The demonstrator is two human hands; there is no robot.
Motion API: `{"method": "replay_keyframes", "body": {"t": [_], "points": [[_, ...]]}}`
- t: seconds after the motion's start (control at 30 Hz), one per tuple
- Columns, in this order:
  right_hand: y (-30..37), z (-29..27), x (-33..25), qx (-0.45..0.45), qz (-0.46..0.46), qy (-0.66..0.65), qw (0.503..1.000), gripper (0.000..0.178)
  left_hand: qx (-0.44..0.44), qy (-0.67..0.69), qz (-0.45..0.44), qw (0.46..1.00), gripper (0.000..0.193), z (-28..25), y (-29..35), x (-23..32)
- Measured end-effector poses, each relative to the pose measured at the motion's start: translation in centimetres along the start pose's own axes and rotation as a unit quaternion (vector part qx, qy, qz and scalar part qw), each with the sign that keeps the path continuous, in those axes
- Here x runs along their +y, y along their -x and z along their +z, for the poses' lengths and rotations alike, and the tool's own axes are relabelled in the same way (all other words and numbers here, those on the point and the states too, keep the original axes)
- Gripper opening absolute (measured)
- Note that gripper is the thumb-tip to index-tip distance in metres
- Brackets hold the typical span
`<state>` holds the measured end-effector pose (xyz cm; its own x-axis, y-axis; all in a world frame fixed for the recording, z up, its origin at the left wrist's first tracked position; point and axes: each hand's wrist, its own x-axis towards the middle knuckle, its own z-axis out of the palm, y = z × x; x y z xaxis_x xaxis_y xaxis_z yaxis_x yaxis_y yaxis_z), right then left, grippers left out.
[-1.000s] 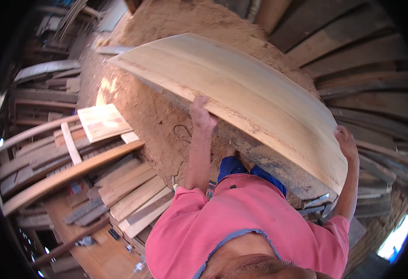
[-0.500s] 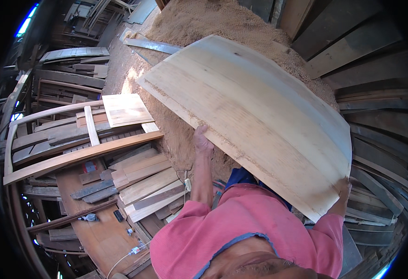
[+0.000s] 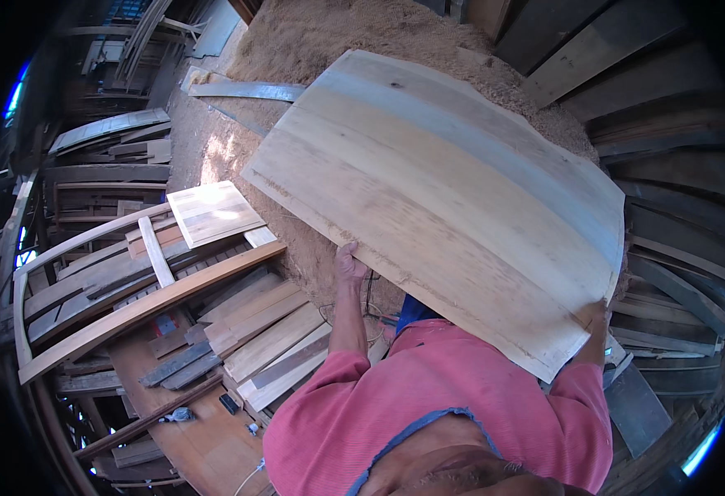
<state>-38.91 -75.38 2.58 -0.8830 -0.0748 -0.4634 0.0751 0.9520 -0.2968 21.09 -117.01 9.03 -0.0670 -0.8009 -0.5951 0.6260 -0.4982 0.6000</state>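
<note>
A large pale wooden panel (image 3: 429, 190), made of several joined boards, is held up in front of me, tilted, with sawdust along its near edge. My left hand (image 3: 349, 263) grips that near edge, its thumb on top and its other fingers hidden underneath. At the right end, my right hand (image 3: 596, 318) holds the panel's side near the close corner. Most of its fingers are out of sight behind the wood.
A wooden frame (image 3: 152, 310) with a small square panel (image 3: 214, 213) on it lies at left. Below it, loose boards (image 3: 255, 326) rest on a brown bench board (image 3: 205, 446). Dark planks (image 3: 619, 50) lean along the right. Sawdust (image 3: 296, 37) covers the floor beyond.
The large panel has turned up more toward me, showing more of its face, and its far edge has risen in view. Both hands keep their hold while my view has shifted slightly.
</note>
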Motion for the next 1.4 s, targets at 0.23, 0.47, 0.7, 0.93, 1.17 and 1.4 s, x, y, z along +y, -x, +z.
{"method": "replay_keyframes", "body": {"t": [0.23, 0.47, 0.7, 0.93, 1.17, 1.4], "points": [[5.0, 2.4, 4.4, 0.011, 0.037, -0.022, 0.999, 0.071, -0.039, -0.040, -0.007, 0.998, 0.064, 0.7, -0.3, 1.9], [12.3, 4.9, 8.2, 0.026, 0.089, -0.016, 0.996, 0.071, -0.054, -0.067, -0.035, 0.996, 0.066, -5.6, -4.7, 5.4], [20.9, 8.4, 9.7, 0.023, 0.173, -0.050, 0.983, 0.071, -0.053, -0.063, -0.105, 0.991, 0.066, -10.2, -10.6, 9.7], [26.0, 14.2, 14.9, 0.039, 0.196, -0.206, 0.958, 0.068, -0.042, -0.127, -0.137, 0.981, 0.060, -14.1, -14.3, 11.7], [25.0, 18.0, 16.0, 0.000, 0.209, -0.183, 0.961, 0.066, -0.039, -0.212, -0.176, 0.961, 0.033, -15.2, -13.6, 10.6], [27.2, 18.3, 13.0, 0.057, 0.135, -0.254, 0.956, 0.066, 0.161, -0.616, 0.218, 0.740, 0.070, -13.9, -16.3, 13.8]]}}
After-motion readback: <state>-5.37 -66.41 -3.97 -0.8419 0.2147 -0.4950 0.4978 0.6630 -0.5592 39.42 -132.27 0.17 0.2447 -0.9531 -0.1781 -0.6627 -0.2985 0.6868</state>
